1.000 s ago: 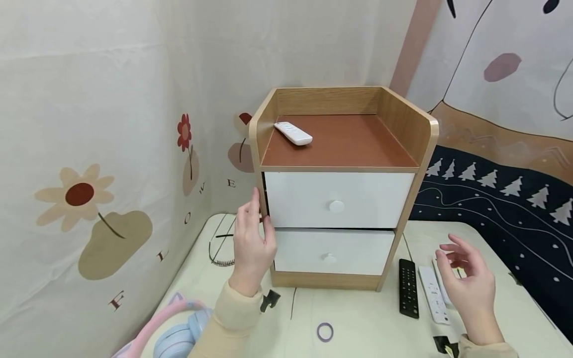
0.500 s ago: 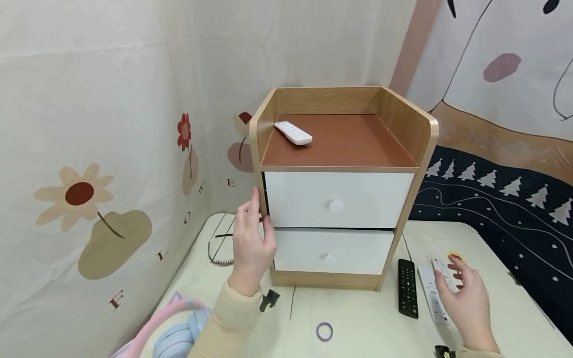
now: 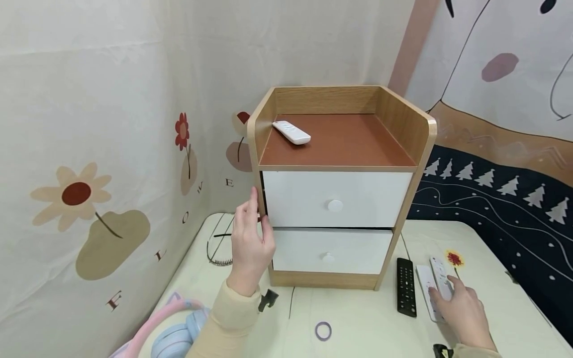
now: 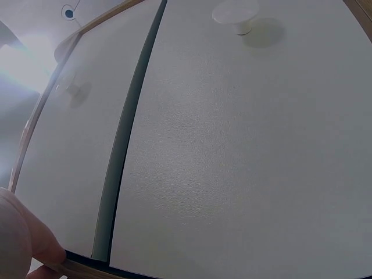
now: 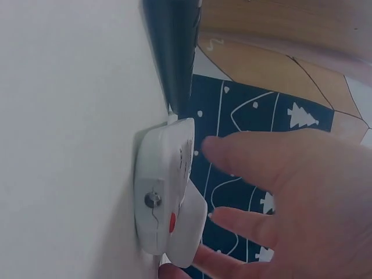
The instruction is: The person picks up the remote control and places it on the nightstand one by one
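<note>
Pale wood and white together, the cabinet [image 3: 326, 281] stands in the middle of the head view. The left hand [image 3: 250, 244] is set against its left side panel [image 3: 254, 154], pointing upward. Its fingers are nearly straight along the outer side, and the thumb is parted from them, near the front edge. A beige sleeve [image 3: 228, 320] covers this forearm. The right hand [image 3: 465, 313] is stretched forward and low, its back seen from above. It is over the left white remote [image 3: 424, 279] and the right white remote [image 3: 440, 275], which lie side by side on the table [image 3: 362, 318]. The black remote [image 3: 406, 288] lies next to them, toward the cabinet.

In the left wrist view, the thumb is at the lower left, at the wooden edge beside the white drawer fronts [image 4: 232, 151]; how firmly it presses, I cannot tell.

In the right wrist view, the fingers are spread, with a gap between thumb and remotes. This hand is opened rather wide, without gripping them; whether a lower fingertip touches one, I cannot tell.
</note>
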A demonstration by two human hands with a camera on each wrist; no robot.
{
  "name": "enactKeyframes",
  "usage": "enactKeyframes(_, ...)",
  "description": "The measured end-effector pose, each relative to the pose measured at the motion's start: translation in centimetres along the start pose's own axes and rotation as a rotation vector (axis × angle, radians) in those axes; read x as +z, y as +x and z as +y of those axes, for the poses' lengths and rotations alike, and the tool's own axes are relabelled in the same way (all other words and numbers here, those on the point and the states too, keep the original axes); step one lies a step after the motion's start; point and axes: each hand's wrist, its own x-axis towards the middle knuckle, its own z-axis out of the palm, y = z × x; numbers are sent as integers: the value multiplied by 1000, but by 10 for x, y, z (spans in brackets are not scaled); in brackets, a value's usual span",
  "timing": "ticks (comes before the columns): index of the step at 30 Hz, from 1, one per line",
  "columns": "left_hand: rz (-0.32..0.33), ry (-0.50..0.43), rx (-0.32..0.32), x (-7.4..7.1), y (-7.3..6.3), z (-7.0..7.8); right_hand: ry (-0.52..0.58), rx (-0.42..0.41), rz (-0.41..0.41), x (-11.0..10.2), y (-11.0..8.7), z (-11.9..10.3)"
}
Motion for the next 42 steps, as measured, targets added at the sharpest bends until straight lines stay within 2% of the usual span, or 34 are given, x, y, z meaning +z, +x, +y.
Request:
enactKeyframes(7, 2, 2, 16, 0, 1, -1, -31, 11, 11, 3, 1, 2)
enactKeyframes(18, 2, -2, 2, -1, 0, 1, -26, 50, 26, 6, 2, 4)
enactKeyframes(27, -8, -7, -4, -2, 0, 2, -6, 23, 54, 4, 3, 8)
enactKeyframes(35, 3, -1, 13, -1, -2, 0, 55, 27, 109, 1, -1, 7)
enactKeyframes(42, 0, -9, 9, -1, -2, -1, 113, 26, 199, 2, -3, 0)
